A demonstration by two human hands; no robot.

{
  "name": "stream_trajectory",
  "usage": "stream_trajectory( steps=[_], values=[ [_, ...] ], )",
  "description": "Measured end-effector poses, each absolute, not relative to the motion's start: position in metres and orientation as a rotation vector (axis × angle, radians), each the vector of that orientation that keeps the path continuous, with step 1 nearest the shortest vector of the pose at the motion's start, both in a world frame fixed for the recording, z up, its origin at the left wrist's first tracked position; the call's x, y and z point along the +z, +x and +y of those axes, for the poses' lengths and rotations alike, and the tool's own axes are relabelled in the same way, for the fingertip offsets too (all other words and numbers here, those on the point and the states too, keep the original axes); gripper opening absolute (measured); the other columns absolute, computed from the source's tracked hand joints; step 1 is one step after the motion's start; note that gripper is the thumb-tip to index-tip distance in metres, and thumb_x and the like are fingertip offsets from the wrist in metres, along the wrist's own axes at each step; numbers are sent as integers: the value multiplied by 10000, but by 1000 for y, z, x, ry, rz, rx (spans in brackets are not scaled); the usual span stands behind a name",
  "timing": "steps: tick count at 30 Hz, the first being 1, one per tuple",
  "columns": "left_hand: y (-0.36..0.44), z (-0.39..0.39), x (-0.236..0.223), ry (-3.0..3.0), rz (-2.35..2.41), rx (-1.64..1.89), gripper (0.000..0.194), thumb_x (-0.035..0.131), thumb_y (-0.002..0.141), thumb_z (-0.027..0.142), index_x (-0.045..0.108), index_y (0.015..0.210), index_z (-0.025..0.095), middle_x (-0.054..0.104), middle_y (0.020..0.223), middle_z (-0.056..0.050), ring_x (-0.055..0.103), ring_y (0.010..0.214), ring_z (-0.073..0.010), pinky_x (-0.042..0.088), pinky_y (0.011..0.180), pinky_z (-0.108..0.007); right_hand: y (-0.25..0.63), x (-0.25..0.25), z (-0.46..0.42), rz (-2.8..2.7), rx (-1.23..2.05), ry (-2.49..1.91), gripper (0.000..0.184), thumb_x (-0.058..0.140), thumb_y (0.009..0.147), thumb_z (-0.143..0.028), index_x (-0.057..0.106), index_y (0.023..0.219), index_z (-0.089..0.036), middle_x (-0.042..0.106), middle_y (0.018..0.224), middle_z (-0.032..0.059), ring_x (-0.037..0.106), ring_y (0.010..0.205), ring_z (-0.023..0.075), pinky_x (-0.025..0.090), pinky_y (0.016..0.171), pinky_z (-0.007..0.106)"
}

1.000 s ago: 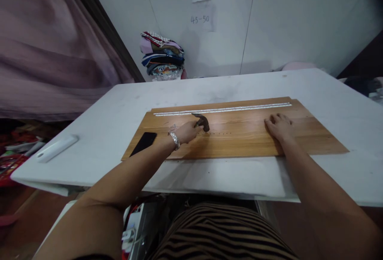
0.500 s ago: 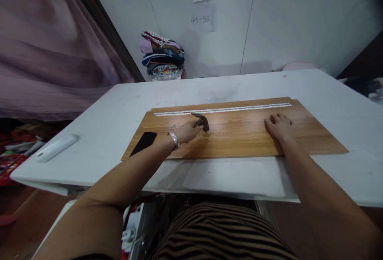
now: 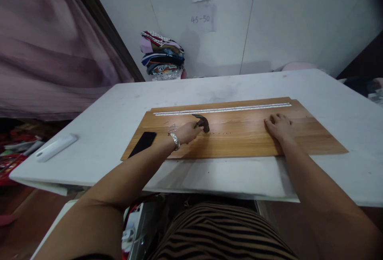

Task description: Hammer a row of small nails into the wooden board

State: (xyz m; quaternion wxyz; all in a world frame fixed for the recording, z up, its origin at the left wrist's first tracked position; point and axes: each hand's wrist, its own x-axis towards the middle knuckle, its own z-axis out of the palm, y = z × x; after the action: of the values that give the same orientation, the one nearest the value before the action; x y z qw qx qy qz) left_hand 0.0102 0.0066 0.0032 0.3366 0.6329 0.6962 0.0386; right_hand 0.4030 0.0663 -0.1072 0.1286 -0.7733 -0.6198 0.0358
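My left hand (image 3: 189,132), with a silver bracelet on the wrist, is wrapped round a claw hammer (image 3: 204,123). The hammer's dark head is low over a brown wooden board (image 3: 245,146), at the left end of a row of small dark nails (image 3: 223,133). From this angle I cannot tell whether the head touches a nail. Several loose nails (image 3: 172,127) lie on the board just left of that hand. My right hand (image 3: 279,126) rests on the board's right part, fingers spread and holding nothing.
A tape measure strip (image 3: 221,110) runs along the board's far side. A black phone (image 3: 143,143) lies on its left end. The white table (image 3: 98,124) carries a white oblong object (image 3: 57,148) at left. Folded clothes (image 3: 163,56) are stacked behind, against the wall.
The hammer head has dropped slightly toward the board, and my left hand has shifted very little with it. My right hand has stayed in place.
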Motion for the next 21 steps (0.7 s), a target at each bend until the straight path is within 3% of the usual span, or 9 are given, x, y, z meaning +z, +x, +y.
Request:
stream_trajectory(
  steps=[11,21],
  values=[
    [8,8,-6,1654,1821,101,363,520,1059,468,698,1181,175,708,848,-54,615,598,-140,438,462,-206,405,-110,69,-1824,96,-2247,480,378,1035,-479,736,1188,-199,672,1364,180,544,1350,352,390,1156,547],
    [9,8,3,1632,1814,134,356,509,1071,444,687,1234,182,656,785,-28,583,581,-131,430,464,-200,403,-107,67,-1827,96,-2259,518,345,1040,-492,730,1197,-183,648,1418,194,536,1373,358,390,1162,546]
  ],
)
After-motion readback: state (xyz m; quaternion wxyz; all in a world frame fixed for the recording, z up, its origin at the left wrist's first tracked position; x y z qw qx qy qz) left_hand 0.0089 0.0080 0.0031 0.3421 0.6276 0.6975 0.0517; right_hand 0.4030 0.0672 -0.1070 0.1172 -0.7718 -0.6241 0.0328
